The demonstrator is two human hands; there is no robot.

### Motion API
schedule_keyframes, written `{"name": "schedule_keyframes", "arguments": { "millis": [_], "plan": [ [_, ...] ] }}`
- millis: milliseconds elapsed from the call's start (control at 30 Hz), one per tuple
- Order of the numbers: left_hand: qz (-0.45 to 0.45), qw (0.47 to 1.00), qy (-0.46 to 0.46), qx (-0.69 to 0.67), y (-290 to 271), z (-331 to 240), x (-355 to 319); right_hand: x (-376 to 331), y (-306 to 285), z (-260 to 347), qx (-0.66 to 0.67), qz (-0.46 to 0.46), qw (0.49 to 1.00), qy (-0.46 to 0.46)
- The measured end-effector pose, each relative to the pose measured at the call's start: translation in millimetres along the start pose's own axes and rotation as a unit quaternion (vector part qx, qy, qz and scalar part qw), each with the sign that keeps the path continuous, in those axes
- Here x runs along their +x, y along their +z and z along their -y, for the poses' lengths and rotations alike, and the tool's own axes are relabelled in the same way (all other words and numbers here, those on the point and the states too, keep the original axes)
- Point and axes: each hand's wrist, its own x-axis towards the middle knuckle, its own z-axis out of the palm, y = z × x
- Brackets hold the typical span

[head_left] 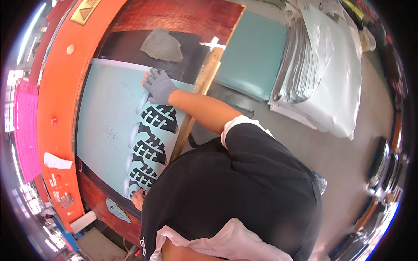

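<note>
A pale mint sheet [109, 126], thin, smooth and rectangular, lies flat on the dark bed of an orange press [58, 87]; along its right edge runs a row of black sole-shaped cutouts [150, 145] with ribbed tread bars. The right hand [160, 87], in a grey knit glove, presses flat on the sheet's top right corner, fingers spread; the left hand [137, 198] touches the sheet's lower edge, its fingers mostly hidden, so I cannot tell their state. A rough grey scrap [163, 45] lies above the sheet; glossy white sheets [322, 69] are stacked well to its right.
</note>
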Motion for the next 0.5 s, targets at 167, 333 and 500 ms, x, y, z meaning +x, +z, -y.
{"name": "schedule_keyframes", "arguments": {
  "millis": [167, 333, 500],
  "plan": [
    [-0.251, 0.94, 0.23, 0.002, -39.0, -67.7, 32.8, -10.9, -8.9, -6.0, 0.005, 0.001, 1.0, 0.005],
    [-0.164, 0.974, 0.159, 0.007, -9.1, -55.3, 77.5, -2.2, -22.3, 8.3, -0.014, 0.069, 0.997, 0.023],
    [-0.166, 0.972, 0.164, -0.012, 8.9, -33.4, 85.6, -2.1, -15.9, 19.9, -0.002, 0.071, 0.996, 0.053]
  ]
}}
